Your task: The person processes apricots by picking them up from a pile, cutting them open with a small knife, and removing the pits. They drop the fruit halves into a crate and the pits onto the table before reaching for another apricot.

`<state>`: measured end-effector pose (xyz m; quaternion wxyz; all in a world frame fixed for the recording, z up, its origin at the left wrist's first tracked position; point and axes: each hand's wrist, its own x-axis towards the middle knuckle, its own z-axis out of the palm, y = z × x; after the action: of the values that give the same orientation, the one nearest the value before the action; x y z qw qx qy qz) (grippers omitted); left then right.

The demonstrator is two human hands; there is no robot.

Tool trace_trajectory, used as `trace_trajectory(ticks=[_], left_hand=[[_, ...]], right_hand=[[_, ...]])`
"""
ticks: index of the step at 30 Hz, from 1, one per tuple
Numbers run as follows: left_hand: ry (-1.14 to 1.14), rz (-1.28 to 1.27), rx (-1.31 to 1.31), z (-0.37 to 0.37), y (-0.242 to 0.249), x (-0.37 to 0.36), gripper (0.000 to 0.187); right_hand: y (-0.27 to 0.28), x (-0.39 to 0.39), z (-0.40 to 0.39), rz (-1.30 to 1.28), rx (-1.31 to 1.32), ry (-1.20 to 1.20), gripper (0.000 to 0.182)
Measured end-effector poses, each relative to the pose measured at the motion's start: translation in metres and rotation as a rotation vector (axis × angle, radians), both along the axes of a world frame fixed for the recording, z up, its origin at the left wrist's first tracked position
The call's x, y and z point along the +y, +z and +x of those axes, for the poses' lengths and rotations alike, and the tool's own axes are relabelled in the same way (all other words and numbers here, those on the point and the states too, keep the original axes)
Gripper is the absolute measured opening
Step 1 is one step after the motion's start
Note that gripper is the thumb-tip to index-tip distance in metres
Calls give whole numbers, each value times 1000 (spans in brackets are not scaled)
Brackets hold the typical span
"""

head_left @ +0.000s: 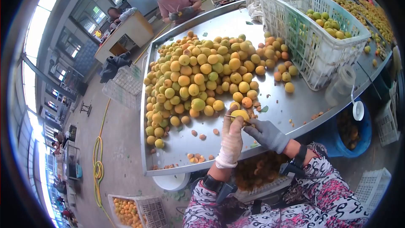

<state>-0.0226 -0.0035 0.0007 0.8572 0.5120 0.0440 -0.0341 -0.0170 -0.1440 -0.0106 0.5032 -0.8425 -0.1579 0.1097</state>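
Note:
My left hand (pixel 231 140), in a whitish glove, has its fingers closed round a yellow apricot (pixel 240 114) above the near edge of the metal table (pixel 276 114). My right hand (pixel 269 135), gloved in grey, meets it from the right. Its fingers are closed on a thin dark tool (pixel 248 123) lying against the fruit; the tool's exact kind is too small to make out. Just beyond both hands spreads a large heap of apricots (pixel 190 76), yellow to orange with some green. Cut pieces (pixel 197 158) lie near the table's front edge.
A white plastic crate (pixel 314 51) with greenish fruit stands on the table's right. Below are a blue bucket (pixel 352 143), a white basin (pixel 171 181) and a crate of apricots (pixel 126 211). Another person (pixel 179 0) works across the table. A yellow hose (pixel 98 164) runs along the floor.

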Motion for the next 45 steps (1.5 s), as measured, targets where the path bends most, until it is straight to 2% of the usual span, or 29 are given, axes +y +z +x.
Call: trace_trajectory(ticks=[6, 8, 9, 10, 11, 12, 14, 15, 16, 18, 20, 22, 24, 26, 29, 33, 35, 38, 40, 44, 45], left_hand=[[-18, 37, -11, 2, 2, 10, 44], [94, 152, -103, 10, -5, 27, 44], [194, 10, -151, 23, -12, 38, 43], [228, 12, -150, 20, 14, 47, 41], [229, 96, -157, 19, 16, 56, 40], [227, 178, -165, 18, 15, 60, 40], [187, 499, -257, 13, 6, 38, 49], [171, 805, -467, 9, 2, 29, 54], [147, 1110, -681, 6, 1, 21, 58], [-30, 1209, -668, -3, 11, 8, 65], [-90, 1222, -644, -3, 11, 5, 68], [-75, 1243, -666, -1, 11, 5, 66], [-80, 1234, -656, -1, 13, 2, 64], [-84, 1227, -646, 1, 13, 0, 62], [2, 1249, -757, 7, 4, -2, 58], [11, 1208, -778, 12, -1, -3, 61], [22, 1185, -782, 13, 0, -2, 61], [-73, 1055, -659, 8, -1, 2, 58], [-200, 874, -442, 5, 0, 4, 57], [-182, 817, -482, 1, -3, 7, 56], [-189, 766, -468, 2, -7, 8, 55]], right_hand=[[-1, 3, 1, -65, -40, 18, 46], [5, 0, 1, -66, -47, 16, 47], [11, -4, 0, -86, 3, 9, 48], [14, -6, 1, -106, 55, 2, 48], [14, -7, 3, -106, 58, -1, 48], [12, -9, 6, 62, 110, -87, 45], [11, -10, 13, 403, 216, -257, 40], [13, -11, 18, 379, 300, -255, 49], [16, -9, 17, 380, 303, -258, 49], [25, -5, 13, 486, 281, -151, 59], [-1, 2, 17, 438, 216, -191, 62], [-2, 4, 19, 632, 395, -160, 65], [-5, 7, 17, 620, 322, -199, 59], [-2, 10, 16, 907, 339, -216, 47], [-5, 14, 16, 999, 376, -287, 38], [16, 5, 17, 923, 353, -285, 39], [35, -8, 19, 768, 458, -122, 42], [35, -17, 23, 636, 480, 0, 45], [36, -17, 21, 666, 467, 2, 46], [28, -10, 15, 727, 392, -73, 48], [33, -11, 13, 755, 441, -54, 47]])
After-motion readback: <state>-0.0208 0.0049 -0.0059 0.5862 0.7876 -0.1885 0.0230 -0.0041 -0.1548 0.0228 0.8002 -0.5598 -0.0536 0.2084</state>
